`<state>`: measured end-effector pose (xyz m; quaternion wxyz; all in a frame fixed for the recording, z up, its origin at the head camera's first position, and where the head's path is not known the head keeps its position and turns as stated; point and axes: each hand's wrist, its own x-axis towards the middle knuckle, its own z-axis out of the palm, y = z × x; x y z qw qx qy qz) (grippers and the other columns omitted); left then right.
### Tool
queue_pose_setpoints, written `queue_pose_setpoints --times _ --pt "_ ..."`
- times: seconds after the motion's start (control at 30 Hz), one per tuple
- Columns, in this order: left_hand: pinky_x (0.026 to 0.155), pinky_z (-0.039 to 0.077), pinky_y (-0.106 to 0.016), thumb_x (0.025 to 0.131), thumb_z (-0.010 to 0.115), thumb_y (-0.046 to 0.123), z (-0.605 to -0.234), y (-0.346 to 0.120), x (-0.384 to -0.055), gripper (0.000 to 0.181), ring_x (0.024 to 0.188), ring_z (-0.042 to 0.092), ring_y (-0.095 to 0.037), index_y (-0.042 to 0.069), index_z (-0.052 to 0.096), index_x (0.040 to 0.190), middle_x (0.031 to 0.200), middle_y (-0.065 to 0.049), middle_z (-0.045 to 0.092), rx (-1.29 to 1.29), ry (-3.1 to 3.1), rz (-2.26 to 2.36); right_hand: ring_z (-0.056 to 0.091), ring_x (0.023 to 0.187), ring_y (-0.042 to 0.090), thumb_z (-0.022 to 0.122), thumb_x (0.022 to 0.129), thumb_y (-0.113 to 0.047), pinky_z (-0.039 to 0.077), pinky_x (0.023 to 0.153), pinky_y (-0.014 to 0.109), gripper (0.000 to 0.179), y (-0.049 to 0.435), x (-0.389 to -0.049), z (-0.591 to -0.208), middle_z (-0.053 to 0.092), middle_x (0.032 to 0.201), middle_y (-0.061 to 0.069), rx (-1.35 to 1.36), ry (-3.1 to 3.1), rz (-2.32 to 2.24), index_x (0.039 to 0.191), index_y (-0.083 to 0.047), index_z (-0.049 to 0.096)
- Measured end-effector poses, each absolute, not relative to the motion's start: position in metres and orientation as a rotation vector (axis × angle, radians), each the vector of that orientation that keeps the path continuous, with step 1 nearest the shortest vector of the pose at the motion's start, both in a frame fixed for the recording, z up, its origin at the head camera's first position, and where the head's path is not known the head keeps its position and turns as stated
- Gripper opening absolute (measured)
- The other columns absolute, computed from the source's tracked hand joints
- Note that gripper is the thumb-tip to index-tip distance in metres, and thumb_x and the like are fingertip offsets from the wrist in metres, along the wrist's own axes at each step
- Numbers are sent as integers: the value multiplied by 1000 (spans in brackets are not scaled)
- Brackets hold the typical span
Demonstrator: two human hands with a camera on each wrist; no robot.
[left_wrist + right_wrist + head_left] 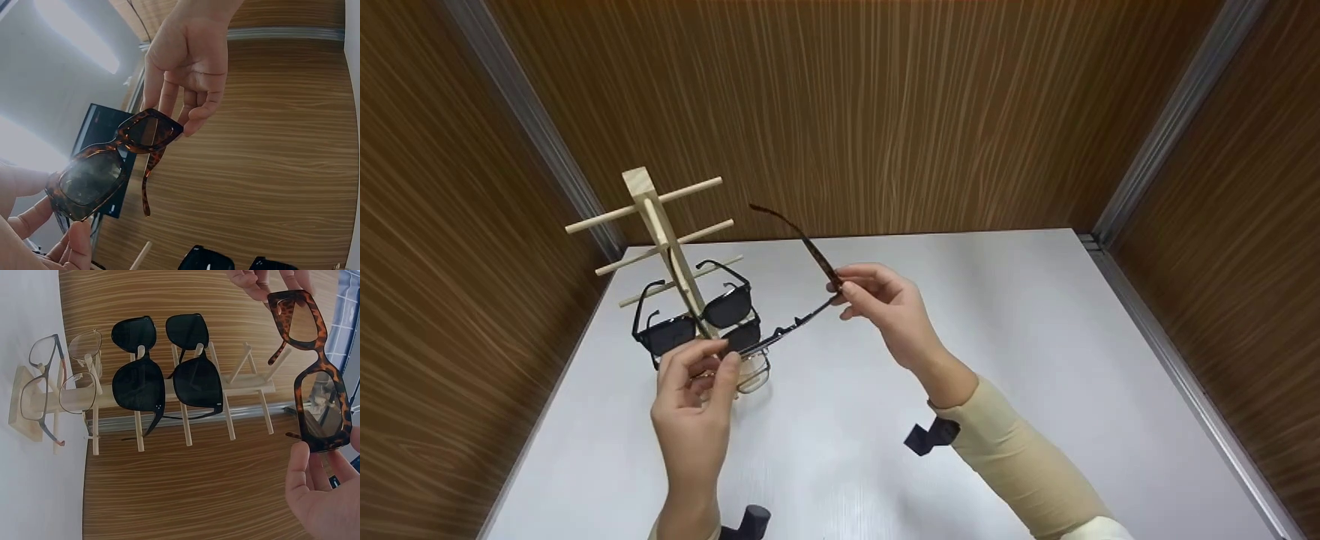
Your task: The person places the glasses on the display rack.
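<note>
Both hands hold a pair of tortoiseshell sunglasses point(320, 365) in the air, temples unfolded. My left hand point(694, 397) pinches one end of the frame, in front of the lower part of a wooden eyewear stand point(667, 232). The other end, near the hinge, is pinched between the thumb and fingers of my right hand point(889, 315). In the left wrist view the dark lens point(93, 177) near the left hand catches light. On the stand's pegs hang two pairs of black sunglasses point(138, 385) point(197, 382) and thin-framed eyeglasses point(79, 391). Its upper pegs in the head view hold nothing.
The stand rises from the left part of a white tabletop point(960, 322). Wood-grain panels point(840, 112) enclose the back and sides, with metal rails point(1177, 120) at the corners. Black wrist mounts point(934, 435) sit on the forearms.
</note>
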<state>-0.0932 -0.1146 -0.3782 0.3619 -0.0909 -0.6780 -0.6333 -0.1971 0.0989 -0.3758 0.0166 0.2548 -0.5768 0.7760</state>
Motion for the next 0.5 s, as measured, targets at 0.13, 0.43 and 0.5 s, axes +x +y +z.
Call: queue_pose_setpoints --times 0.13,0.43,0.5 --pt "66 49 -18 82 63 -10 -375 -122 -94 20 82 56 -18 -6 62 102 102 -12 52 -193 -1730 -1623 61 88 28 59 90 -7 54 70 33 28 89 -199 -373 62 100 18 805 -1836 2388 114 8 56" --pt "68 48 -17 85 61 -6 -373 -142 -104 20 82 55 -18 -11 60 105 100 -10 55 -68 -1719 -1606 61 85 24 61 90 -10 53 68 30 28 65 -204 -367 63 95 15 812 -1865 2353 112 7 58" --pt "67 48 -17 86 62 -3 -372 -146 -105 21 83 56 -18 -9 60 106 101 -8 56 -36 -1740 -1587 61 85 24 61 89 -10 53 67 30 28 60 -206 -366 64 94 14 802 -1864 2355 111 6 58"
